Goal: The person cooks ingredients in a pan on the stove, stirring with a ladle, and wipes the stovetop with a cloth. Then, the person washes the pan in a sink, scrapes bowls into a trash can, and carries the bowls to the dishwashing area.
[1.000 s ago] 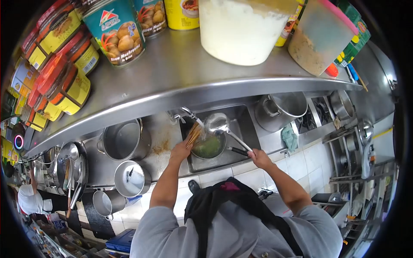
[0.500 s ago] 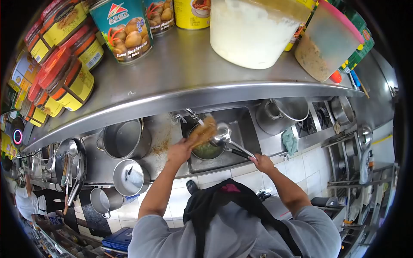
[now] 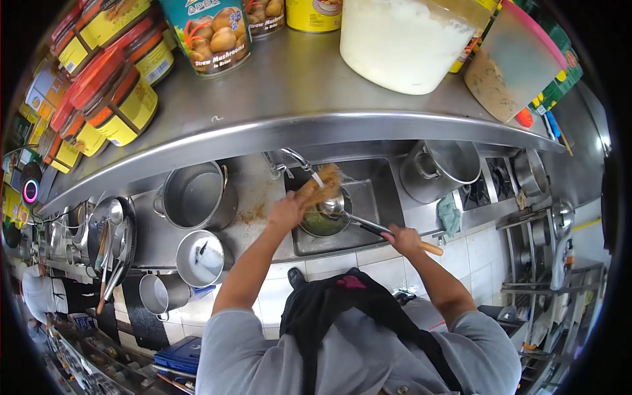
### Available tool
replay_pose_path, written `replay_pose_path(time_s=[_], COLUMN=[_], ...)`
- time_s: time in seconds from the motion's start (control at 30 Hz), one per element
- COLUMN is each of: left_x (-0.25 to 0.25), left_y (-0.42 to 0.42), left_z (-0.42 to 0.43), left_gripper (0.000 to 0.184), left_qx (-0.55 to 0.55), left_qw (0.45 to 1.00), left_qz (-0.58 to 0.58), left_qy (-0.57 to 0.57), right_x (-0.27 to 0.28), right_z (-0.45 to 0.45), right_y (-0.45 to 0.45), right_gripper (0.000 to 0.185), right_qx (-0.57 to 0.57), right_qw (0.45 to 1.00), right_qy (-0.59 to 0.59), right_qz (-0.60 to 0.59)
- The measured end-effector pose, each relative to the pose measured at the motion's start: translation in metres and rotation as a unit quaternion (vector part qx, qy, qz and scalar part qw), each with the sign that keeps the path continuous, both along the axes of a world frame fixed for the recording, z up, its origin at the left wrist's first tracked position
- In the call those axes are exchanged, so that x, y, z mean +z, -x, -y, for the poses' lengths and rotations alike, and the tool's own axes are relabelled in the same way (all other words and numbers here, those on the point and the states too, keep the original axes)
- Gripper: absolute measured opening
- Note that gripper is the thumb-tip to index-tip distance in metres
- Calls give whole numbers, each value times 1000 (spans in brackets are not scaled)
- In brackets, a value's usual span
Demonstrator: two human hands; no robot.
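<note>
My left hand point(image 3: 287, 212) is closed around a brown bamboo brush point(image 3: 320, 187), whose bristles are under the faucet point(image 3: 297, 158) and over the left part of the sink point(image 3: 382, 197). My right hand point(image 3: 405, 241) grips the wooden-ended handle of a metal ladle point(image 3: 331, 205). The ladle's bowl lies over a round pan point(image 3: 322, 226) in the sink, with something greenish inside. The pan's dark handle runs beside the ladle's shaft to my right hand; whether the fingers hold it too is unclear.
Large pots stand left point(image 3: 194, 197) and right point(image 3: 440, 170) of the sink. A green cloth point(image 3: 449, 216) hangs at the counter edge. Above, a steel shelf point(image 3: 289, 85) holds cans, jars and tubs. Another person point(image 3: 46, 294) is at the far left.
The brush has swung up and right from its earlier downward position. The ladle has come down over the pan, and its wooden handle end now shows beyond my right hand.
</note>
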State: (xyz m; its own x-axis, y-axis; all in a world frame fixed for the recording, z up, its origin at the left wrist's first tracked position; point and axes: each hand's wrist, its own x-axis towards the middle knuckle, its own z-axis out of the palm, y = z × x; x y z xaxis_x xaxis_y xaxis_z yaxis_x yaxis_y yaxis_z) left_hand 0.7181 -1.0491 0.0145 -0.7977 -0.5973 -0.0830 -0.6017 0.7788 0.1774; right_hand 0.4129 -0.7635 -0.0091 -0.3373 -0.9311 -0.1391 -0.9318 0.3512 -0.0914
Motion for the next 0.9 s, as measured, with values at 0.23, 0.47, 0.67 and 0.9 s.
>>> replay_pose_path(time_s=[0.23, 0.47, 0.67, 0.9], left_x=[19, -8, -29, 15], left_y=[-9, -30, -35, -40], left_z=[0, 18, 25, -14], left_gripper=[61, 63, 60, 67], left_qx=[-4, 13, -12, -28], left_qw=[1000, 998, 997, 992], left_qz=[-11, -46, -51, -103], left_qy=[-16, -30, -55, -64], right_x=[10, -15, -21, -20], right_z=[3, -18, -11, -9], right_y=[-1, 5, 3, 4], right_gripper=[44, 45, 46, 45], right_qx=[25, -9, -14, -66], right_qw=[998, 997, 996, 995], right_qy=[39, 70, 91, 52], right_qz=[-40, -23, -5, 61])
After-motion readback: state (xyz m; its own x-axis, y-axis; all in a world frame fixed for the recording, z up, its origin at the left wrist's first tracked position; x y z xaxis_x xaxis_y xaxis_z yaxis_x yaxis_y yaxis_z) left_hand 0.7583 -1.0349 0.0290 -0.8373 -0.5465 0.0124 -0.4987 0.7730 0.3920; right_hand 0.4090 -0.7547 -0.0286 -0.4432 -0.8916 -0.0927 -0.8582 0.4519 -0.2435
